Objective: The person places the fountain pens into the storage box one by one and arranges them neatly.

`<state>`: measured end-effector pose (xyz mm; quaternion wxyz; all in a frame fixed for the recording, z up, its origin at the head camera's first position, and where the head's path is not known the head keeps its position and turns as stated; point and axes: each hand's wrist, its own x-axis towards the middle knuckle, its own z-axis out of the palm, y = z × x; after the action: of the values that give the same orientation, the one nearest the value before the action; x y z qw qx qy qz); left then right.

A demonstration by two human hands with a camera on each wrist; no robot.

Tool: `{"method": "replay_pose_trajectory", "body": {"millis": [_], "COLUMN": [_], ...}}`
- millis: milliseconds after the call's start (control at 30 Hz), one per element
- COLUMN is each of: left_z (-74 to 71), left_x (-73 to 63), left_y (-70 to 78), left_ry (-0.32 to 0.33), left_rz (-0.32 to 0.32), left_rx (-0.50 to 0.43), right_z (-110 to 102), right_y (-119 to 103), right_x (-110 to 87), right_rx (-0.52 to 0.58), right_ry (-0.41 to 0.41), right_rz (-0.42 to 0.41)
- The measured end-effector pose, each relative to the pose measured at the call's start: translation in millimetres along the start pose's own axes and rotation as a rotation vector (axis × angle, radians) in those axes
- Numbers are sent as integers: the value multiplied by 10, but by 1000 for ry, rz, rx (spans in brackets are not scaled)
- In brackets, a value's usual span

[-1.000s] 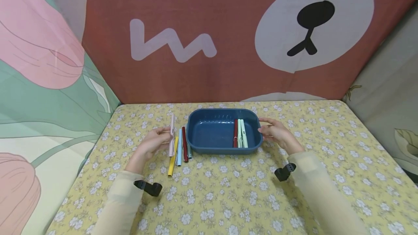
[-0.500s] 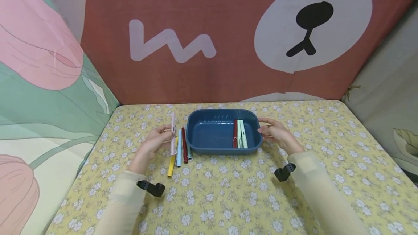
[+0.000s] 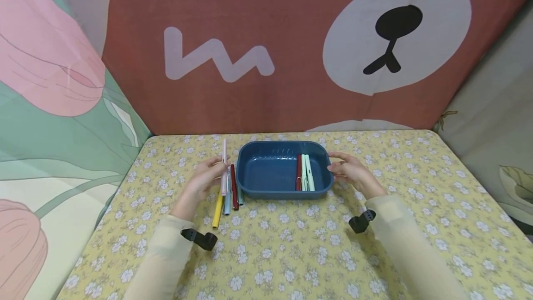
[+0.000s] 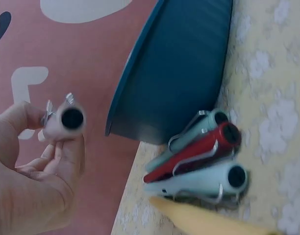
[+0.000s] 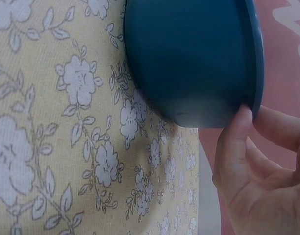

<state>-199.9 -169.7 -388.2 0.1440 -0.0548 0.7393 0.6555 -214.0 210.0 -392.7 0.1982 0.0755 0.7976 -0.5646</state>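
My left hand point(image 3: 204, 177) pinches a pale pink pen point(image 3: 225, 170) between thumb and fingers, raised over the pens at the tray's left. In the left wrist view this pen point(image 4: 66, 122) points its dark open end at the camera, and two metal clips show on top. Below it lie a yellow pen point(image 3: 218, 209), a light blue pen point(image 3: 227, 205), a dark red pen point(image 3: 234, 189) and a grey-green pen point(image 3: 240, 196). My right hand point(image 3: 351, 170) grips the right end of a dark blue tray point(image 3: 270, 195), thumb at its rim.
Inside the tray, at its right side, a dark red pen point(image 3: 299, 172) lies beside two mint green pens point(image 3: 308, 172). A yellow flowered cloth point(image 3: 283, 253) covers the table. Printed fabric point(image 3: 250, 105) hangs behind the table and at both sides.
My left hand has moved a little to the right with the pink pen, from over the yellow pen to over the light blue one. My right hand stays at the tray.
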Motion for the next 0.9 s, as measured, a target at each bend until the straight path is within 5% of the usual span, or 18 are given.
{"method": "replay_pose_trajectory", "body": {"millis": [900], "left_z": [598], "left_x": [214], "left_y": [172], "left_ry": [-170], "left_rz": [-34], "left_rx": [-84], "right_z": [-9], "right_y": [27], "right_x": [40], "right_rx": [-15], "right_ry": [5], "right_rz": [7]}}
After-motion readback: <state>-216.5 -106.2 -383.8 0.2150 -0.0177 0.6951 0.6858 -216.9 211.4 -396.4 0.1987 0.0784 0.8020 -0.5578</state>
